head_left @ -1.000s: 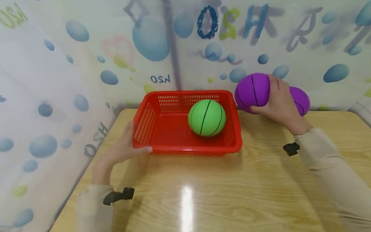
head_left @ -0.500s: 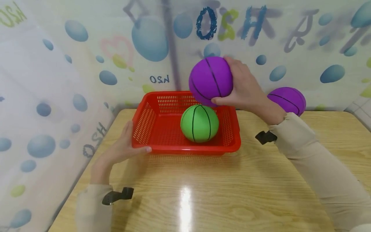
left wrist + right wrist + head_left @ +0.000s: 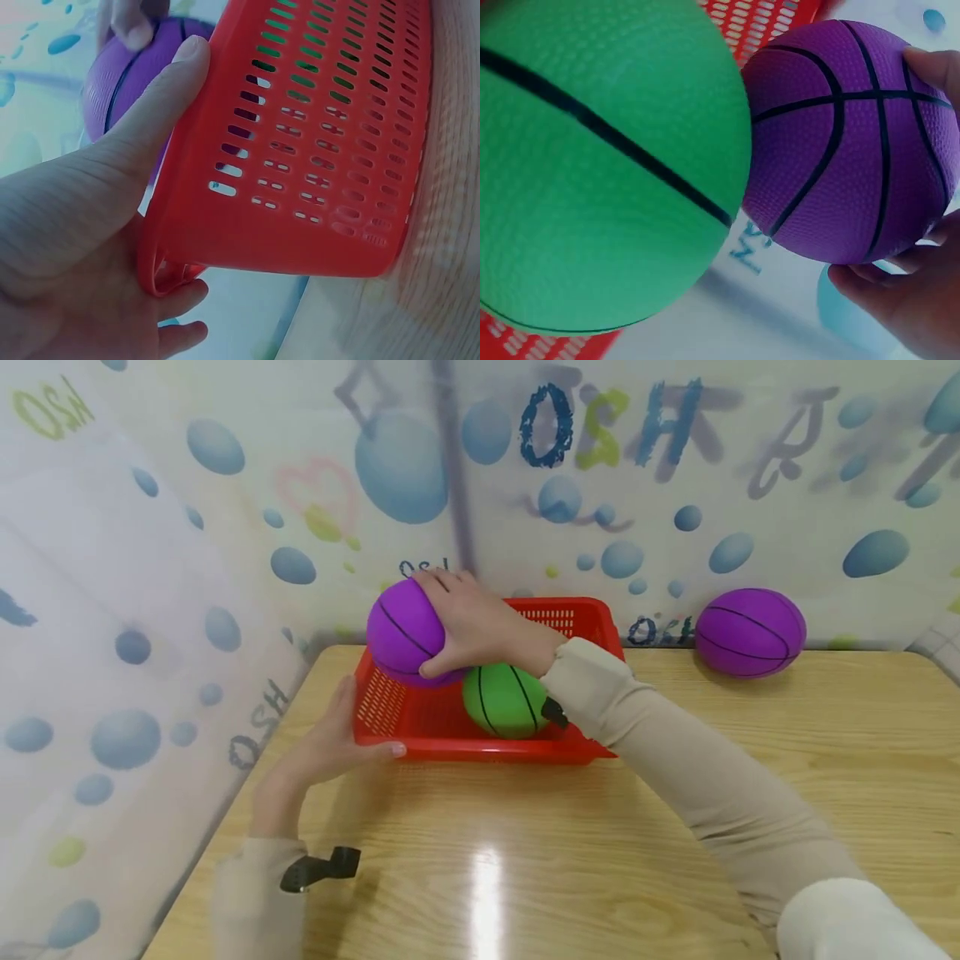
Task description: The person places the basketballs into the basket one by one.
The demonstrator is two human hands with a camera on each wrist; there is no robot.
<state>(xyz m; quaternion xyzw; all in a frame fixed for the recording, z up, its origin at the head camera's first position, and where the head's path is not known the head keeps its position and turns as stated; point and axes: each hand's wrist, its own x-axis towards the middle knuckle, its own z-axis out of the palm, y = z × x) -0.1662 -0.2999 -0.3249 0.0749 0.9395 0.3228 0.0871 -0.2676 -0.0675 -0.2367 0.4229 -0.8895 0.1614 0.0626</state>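
My right hand [image 3: 476, 622] grips a purple mini basketball [image 3: 405, 631] over the left part of a red plastic basket [image 3: 487, 750]. In the right wrist view, thumb and fingers spread around that purple ball [image 3: 847, 142]. A green mini basketball [image 3: 501, 703] sits inside the basket, partly hidden by my right forearm. My left hand [image 3: 326, 743] holds the basket's front left corner, its thumb lying along the front rim. Seen from the left wrist, the thumb lies by the rim of the slotted basket wall [image 3: 300, 240], with fingertips showing past the corner.
Another purple mini basketball [image 3: 750, 633] rests on the wooden table [image 3: 600, 852] at the back right, near the wall. A wall [image 3: 660, 543] printed with blue spots and letters stands right behind the basket and runs along the left side.
My right hand has carried the purple ball leftward from beside the other purple ball to over the basket's left part. The green ball has shifted slightly left and forward. My left hand keeps its hold.
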